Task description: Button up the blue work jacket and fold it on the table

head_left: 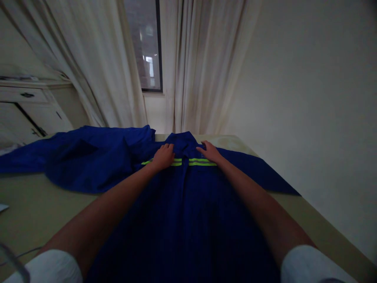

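Two hands lie a little apart at the far end of the blue jacket (pixel 182 220), which stretches lengthwise away from the person on the table (pixel 35 204): left hand (pixel 163 156) curled beside the collar (pixel 180 140), grip unclear, right hand (pixel 209 152) flat and open just across it, equally near.

two hands (pixel 163 156) (pixel 209 152), two curtains (pixel 97 67) (pixel 203 67), one window (pixel 145 45)
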### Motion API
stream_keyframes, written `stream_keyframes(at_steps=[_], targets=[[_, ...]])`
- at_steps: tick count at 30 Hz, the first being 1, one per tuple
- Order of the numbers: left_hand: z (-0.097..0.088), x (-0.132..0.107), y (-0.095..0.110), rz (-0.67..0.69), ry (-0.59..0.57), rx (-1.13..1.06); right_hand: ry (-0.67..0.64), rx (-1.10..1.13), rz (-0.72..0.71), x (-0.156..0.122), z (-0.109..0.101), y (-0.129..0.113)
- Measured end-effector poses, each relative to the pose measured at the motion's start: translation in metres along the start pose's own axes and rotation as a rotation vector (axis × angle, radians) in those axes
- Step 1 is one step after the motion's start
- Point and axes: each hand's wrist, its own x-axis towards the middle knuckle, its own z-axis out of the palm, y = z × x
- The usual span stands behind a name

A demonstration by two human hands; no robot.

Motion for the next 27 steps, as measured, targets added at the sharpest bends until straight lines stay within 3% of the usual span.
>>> stream_keyframes(at_steps=[4,7,10,14,15,17,19,20,21,24,25,27], targets=[[0.015,0.049,-0.019,-0.181,0.082,-0.081,0.048,0.228,0.099,0.051,0.031,0.008],[0.020,0.067,-0.034,-0.372,-0.003,-0.136,0.040,0.244,0.141,0.068,0.049,0.015],[0.015,0.071,-0.047,-0.472,-0.073,-0.273,0.077,0.228,0.093,0.069,0.048,0.018],[-0.011,0.058,-0.069,-0.267,-0.067,-0.695,0.144,0.310,-0.210,0.041,0.015,0.026],[-0.020,0.053,-0.076,-0.187,-0.100,-0.776,0.107,0.329,-0.282,0.029,0.003,0.029],[-0.039,0.041,-0.090,-0.034,-0.288,-0.847,-0.073,0.341,-0.359,0.006,-0.021,0.037],[-0.054,0.032,-0.099,0.079,-0.498,-0.767,-0.239,0.300,-0.362,-0.013,-0.038,0.043],[-0.058,0.029,-0.099,0.084,-0.520,-0.659,-0.252,0.255,-0.340,-0.019,-0.043,0.044],[-0.060,0.027,-0.096,0.065,-0.478,-0.545,-0.216,0.192,-0.309,-0.023,-0.045,0.043],[-0.052,0.023,-0.075,0.019,-0.203,-0.294,-0.059,-0.060,-0.188,-0.023,-0.037,0.031],[-0.046,0.023,-0.066,0.022,-0.170,-0.206,-0.055,-0.145,-0.140,-0.020,-0.032,0.026],[-0.035,0.023,-0.052,0.010,-0.221,-0.006,-0.124,-0.283,-0.042,-0.013,-0.020,0.016]])
